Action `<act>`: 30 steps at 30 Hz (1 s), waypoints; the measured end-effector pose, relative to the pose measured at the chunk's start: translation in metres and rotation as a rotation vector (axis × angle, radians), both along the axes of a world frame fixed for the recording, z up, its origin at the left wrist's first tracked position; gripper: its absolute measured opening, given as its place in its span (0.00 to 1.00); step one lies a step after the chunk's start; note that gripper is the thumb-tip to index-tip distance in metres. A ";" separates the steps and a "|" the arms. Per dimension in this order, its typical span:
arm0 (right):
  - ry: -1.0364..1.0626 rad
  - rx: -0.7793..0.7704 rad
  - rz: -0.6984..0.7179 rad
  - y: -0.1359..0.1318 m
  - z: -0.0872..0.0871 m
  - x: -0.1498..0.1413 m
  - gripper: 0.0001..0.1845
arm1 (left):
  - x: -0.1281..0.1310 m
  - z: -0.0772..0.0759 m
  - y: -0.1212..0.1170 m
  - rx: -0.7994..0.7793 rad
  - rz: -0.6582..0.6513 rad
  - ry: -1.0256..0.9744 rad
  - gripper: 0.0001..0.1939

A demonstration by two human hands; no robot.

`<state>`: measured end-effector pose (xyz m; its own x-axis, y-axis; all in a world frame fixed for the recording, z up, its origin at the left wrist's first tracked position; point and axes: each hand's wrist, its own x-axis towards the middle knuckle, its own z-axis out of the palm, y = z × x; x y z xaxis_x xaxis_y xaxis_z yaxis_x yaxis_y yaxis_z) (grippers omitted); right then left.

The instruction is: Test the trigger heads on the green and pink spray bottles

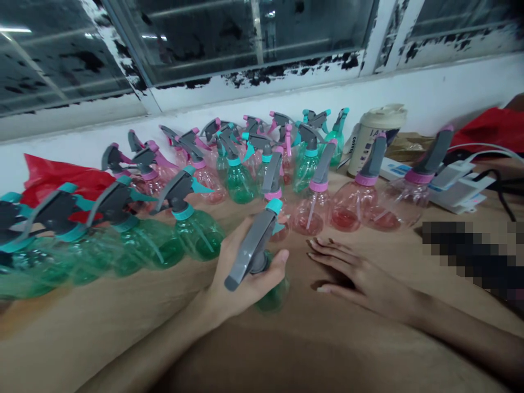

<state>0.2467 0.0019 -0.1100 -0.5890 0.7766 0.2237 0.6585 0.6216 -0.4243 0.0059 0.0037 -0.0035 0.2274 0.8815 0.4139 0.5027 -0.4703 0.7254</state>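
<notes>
My left hand (241,273) is wrapped round the neck of a green spray bottle (273,297) with a grey and teal trigger head, above the table's middle. My palm and fingers hide part of that bottle. My right hand (360,275) rests palm down on the wooden table, fingers stretched out and holding nothing. Just beyond its fingertips stands a pink spray bottle (311,213). To the left of my left hand is another green spray bottle (198,234), first in a row of similar ones.
Several pink and green spray bottles crowd along the wall. At the back right stand a lidded coffee cup (372,139), a white power strip (458,188) with cables and a red bag (491,134). A red plastic sheet (61,177) lies at the left. A pixelated dark patch covers the right edge.
</notes>
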 end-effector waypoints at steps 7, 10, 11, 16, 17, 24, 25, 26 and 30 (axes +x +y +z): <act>-0.025 0.041 -0.035 -0.001 -0.003 -0.002 0.30 | -0.002 -0.008 -0.005 0.000 -0.010 0.009 0.25; -0.041 0.051 -0.030 -0.001 -0.002 -0.003 0.30 | -0.005 -0.009 -0.006 -0.003 -0.010 0.034 0.29; -0.048 0.054 -0.026 -0.001 -0.002 -0.003 0.30 | -0.006 -0.009 -0.006 0.002 -0.016 0.037 0.30; -0.068 0.097 -0.028 -0.001 -0.001 -0.004 0.28 | -0.014 -0.007 -0.008 0.051 -0.074 0.034 0.37; -0.071 0.112 -0.025 0.000 -0.001 -0.005 0.28 | -0.015 -0.007 -0.009 0.052 -0.069 0.051 0.38; -0.049 0.192 0.003 0.009 0.007 -0.010 0.18 | -0.028 -0.010 -0.029 -0.005 0.021 0.146 0.33; -0.034 0.203 -0.009 0.010 0.012 -0.012 0.16 | -0.029 -0.010 -0.032 -0.003 0.027 0.159 0.29; -0.014 0.210 -0.028 0.010 0.017 -0.015 0.16 | -0.031 -0.011 -0.033 0.000 0.028 0.173 0.24; 0.101 0.190 -0.196 0.015 0.043 -0.030 0.13 | -0.031 -0.011 -0.035 0.034 0.040 0.205 0.10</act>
<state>0.2169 0.0173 -0.0669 -0.3994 0.8119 0.4258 0.7341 0.5614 -0.3819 -0.0247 -0.0317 -0.0147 0.2751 0.8778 0.3922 0.6565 -0.4695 0.5904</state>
